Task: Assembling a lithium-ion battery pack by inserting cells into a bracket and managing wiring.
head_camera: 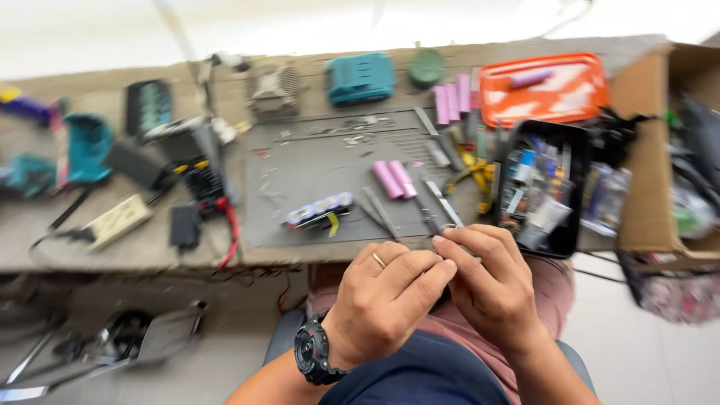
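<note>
A long, cluttered counter (150,251) runs across the view, blurred by motion. On its right end stands an open cardboard box (643,150) stuffed with dark odds and ends. A grey work mat (315,169) covers the middle of the counter. Behind it to the right lies an orange tray (544,94), and in front of that a black tray (541,187) packed with small parts. A teal battery housing (360,77) sits at the back edge. Near the mat's right part lie two pink cylindrical cells (394,179) side by side, and further left a short row of blue-wrapped cells (319,210). More pink cells (452,100) stand beside the orange tray. Below the counter's front edge, over the person's lap, the left hand (382,300), with a ring and a black wristwatch (313,351), meets the right hand (491,281). The fingers of both hands are curled and pinched together around something small between them; what it is cannot be told, as the fingers hide it. A thin metal tool (442,202) lies on the mat just above the hands.
</note>
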